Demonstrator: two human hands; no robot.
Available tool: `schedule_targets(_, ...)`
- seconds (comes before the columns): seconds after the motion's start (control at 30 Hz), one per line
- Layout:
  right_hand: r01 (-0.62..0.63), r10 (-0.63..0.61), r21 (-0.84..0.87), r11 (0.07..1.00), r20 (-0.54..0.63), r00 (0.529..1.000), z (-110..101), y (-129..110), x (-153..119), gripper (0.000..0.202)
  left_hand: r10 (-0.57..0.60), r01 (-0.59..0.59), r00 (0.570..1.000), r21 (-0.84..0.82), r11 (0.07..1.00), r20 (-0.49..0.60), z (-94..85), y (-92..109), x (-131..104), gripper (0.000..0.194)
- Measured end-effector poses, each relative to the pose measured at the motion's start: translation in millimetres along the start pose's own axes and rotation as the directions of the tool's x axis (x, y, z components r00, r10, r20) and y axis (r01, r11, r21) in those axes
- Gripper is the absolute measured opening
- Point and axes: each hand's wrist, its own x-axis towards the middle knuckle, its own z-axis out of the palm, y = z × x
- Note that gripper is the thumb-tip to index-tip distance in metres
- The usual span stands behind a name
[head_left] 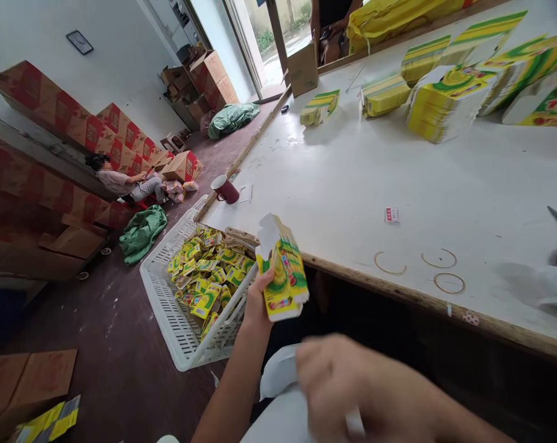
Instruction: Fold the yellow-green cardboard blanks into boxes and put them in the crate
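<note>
Yellow-and-green printed cartons (285, 274) sit pinched in the left hand (259, 298) beside the plastic crate (164, 315), likely held by one side to leave the rest free; I cannot tell how the right hand (338, 381) grips.

Cardboard (285, 277) is being gripped by the left hand (259, 300); left of it, packets (207, 271) are being contained by a crate (168, 326). Right of it, the right hand (347, 387) is being held nearer, blurred.
</note>
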Motion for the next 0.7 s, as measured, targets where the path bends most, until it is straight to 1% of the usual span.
schedule_targets(0.03, 0.077, -0.080, 0.070, 0.995, 0.043, 0.996, 3.8, -3.6, -0.1, 0.037, 0.035, -0.036, 0.999, -0.023, 0.999, -0.033, 0.5, 2.0, 2.8, 0.025)
schedule_targets(0.07, 0.107, -0.112, 0.093, 0.990, 0.049, 0.992, 5.3, -6.1, -0.1, 0.038, 0.072, -0.075, 0.995, -0.046, 0.996, -0.067, 0.5, 4.6, 4.7, 0.025)
schedule_targets(0.1, 0.091, -0.092, 0.076, 0.993, 0.015, 0.996, 3.9, -7.1, -0.2, 0.038, 0.103, -0.110, 0.990, -0.062, 0.992, -0.099, -0.1, 7.5, 5.6, 0.025)
schedule_targets(0.13, 0.069, -0.067, 0.033, 0.997, -0.047, 0.997, -0.4, -6.2, -0.6, 0.034, 0.126, -0.135, 0.985, -0.067, 0.989, -0.118, -1.4, 10.4, 5.4, 0.024)
schedule_targets(0.17, -0.014, 0.012, -0.012, 1.000, -0.151, 0.988, -6.8, -3.7, -1.3, 0.030, 0.151, -0.160, 0.980, -0.060, 0.985, -0.128, -3.3, 12.9, 4.2, 0.023)
schedule_targets(0.2, -0.117, 0.101, -0.044, 0.992, -0.271, 0.957, -14.5, 0.4, -2.5, 0.027, 0.175, -0.182, 0.975, -0.042, 0.982, -0.136, -5.6, 14.8, 2.4, 0.022)
schedule_targets(0.23, -0.225, 0.186, -0.054, 0.973, -0.393, 0.900, -22.0, 5.7, -3.9, 0.025, 0.184, -0.189, 0.973, -0.020, 0.982, -0.139, -8.0, 15.9, 0.2, 0.021)
schedule_targets(0.27, -0.319, 0.258, -0.041, 0.947, -0.492, 0.831, -28.3, 11.6, -5.6, 0.023, 0.183, -0.185, 0.974, -0.003, 0.983, -0.134, -10.3, 16.2, -1.9, 0.020)
schedule_targets(0.3, -0.385, 0.308, -0.022, 0.923, -0.560, 0.769, -32.4, 17.8, -7.2, 0.021, 0.173, -0.173, 0.977, 0.008, 0.985, -0.123, -12.3, 15.9, -3.5, 0.020)
schedule_targets(0.33, -0.423, 0.338, -0.001, 0.906, -0.599, 0.726, -34.1, 23.8, -8.7, 0.018, 0.154, -0.154, 0.982, 0.014, 0.988, -0.109, -13.9, 15.1, -4.5, 0.019)
schedule_targets(0.37, -0.444, 0.360, 0.018, 0.896, -0.614, 0.702, -33.4, 29.5, -10.1, 0.014, 0.132, -0.131, 0.987, 0.014, 0.991, -0.092, -15.0, 14.3, -4.9, 0.018)
schedule_targets(0.4, -0.457, 0.381, 0.035, 0.889, -0.612, 0.693, -31.0, 34.6, -11.4, 0.012, 0.111, -0.111, 0.991, 0.006, 0.994, -0.070, -15.8, 13.7, -5.0, 0.018)
schedule_targets(0.47, -0.481, 0.423, 0.067, 0.874, -0.594, 0.684, -23.9, 43.8, -14.1, 0.015, 0.083, -0.085, 0.996, -0.038, 0.996, -0.040, -17.2, 13.7, -5.1, 0.019)
schedule_targets(0.5, -0.497, 0.445, 0.086, 0.864, -0.592, 0.671, -20.6, 48.1, -15.6, 0.018, 0.066, -0.068, 0.997, -0.069, 0.995, -0.031, -18.0, 14.3, -5.7, 0.020)
schedule_targets(0.57, -0.529, 0.491, 0.135, 0.838, -0.612, 0.621, -16.5, 57.2, -18.7, 0.024, 0.010, -0.011, 1.000, -0.130, 0.992, -0.006, -20.2, 15.7, -8.2, 0.023)
schedule_targets(0.63, -0.548, 0.535, 0.207, 0.810, -0.642, 0.548, -15.4, 67.0, -21.6, 0.032, -0.069, 0.075, 0.997, -0.163, 0.984, 0.040, -22.4, 15.7, -11.5, 0.026)
schedule_targets(0.67, -0.548, 0.557, 0.248, 0.799, -0.648, 0.519, -15.3, 72.0, -22.7, 0.036, -0.091, 0.100, 0.994, -0.168, 0.981, 0.063, -23.1, 14.8, -12.9, 0.027)
schedule_targets(0.7, -0.541, 0.576, 0.286, 0.791, -0.646, 0.501, -15.0, 76.6, -23.5, 0.039, -0.093, 0.104, 0.993, -0.172, 0.980, 0.072, -23.4, 13.3, -13.9, 0.026)
